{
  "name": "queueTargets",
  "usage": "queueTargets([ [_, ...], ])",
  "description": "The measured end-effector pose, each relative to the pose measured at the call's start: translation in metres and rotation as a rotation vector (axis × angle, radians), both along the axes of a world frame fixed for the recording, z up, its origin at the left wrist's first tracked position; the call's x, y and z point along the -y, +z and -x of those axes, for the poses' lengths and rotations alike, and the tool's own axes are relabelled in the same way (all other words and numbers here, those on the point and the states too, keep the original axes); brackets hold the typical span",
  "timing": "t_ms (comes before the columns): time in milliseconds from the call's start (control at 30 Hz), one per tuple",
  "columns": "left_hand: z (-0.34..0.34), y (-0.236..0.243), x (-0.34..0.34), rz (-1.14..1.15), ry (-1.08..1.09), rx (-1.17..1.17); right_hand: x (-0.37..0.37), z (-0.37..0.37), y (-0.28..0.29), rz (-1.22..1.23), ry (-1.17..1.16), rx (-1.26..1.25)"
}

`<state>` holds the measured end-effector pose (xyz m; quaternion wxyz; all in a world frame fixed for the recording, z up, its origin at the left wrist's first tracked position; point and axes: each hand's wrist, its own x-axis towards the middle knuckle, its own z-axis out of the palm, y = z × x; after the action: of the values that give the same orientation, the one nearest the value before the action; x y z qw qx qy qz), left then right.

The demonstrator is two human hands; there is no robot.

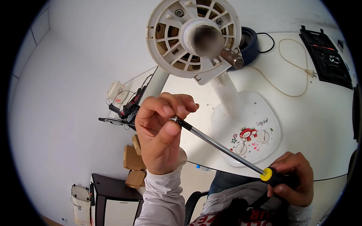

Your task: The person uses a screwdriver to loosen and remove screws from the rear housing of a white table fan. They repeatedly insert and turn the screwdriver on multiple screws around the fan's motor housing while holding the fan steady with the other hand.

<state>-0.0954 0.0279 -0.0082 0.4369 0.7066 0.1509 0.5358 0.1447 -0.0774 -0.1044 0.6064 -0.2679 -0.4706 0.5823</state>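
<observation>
A long screwdriver (pixel 226 150) with a grey shaft and a black and yellow handle slants across the middle. Its handle is wrapped in the fingers of my right hand (pixel 298 177). At the dark tip, my left hand (pixel 160 132) pinches a small metal screw (pixel 174 119) between thumb and fingers, touching the screwdriver's end. Beyond my hands stands a white desk fan with its motor housing (pixel 158 62) bare of blades and grille. A metal shaft (pixel 232 58) sticks out at its lower right. The fan's white base (pixel 271 150) bears red cartoon figures and two round knobs.
The white table (pixel 324 132) carries a pale power cord (pixel 306 84) with a plug. A black tool case (pixel 326 56) lies open at far right, and a dark blue round object (pixel 249 47) sits behind the fan. Cardboard boxes (pixel 134 157) and a dark cabinet (pixel 113 188) are at lower left.
</observation>
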Motion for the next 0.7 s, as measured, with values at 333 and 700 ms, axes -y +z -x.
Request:
queueTargets([
  [333, 0.01, 0.003, -0.01, 0.09, -0.228, -0.094, -0.001, -0.007, -0.005, -0.148, -0.042, 0.138],
  [700, -0.011, -0.002, -0.003, -0.096, 0.194, 0.041, -0.002, 0.003, -0.007, -0.111, 0.052, 0.04],
])
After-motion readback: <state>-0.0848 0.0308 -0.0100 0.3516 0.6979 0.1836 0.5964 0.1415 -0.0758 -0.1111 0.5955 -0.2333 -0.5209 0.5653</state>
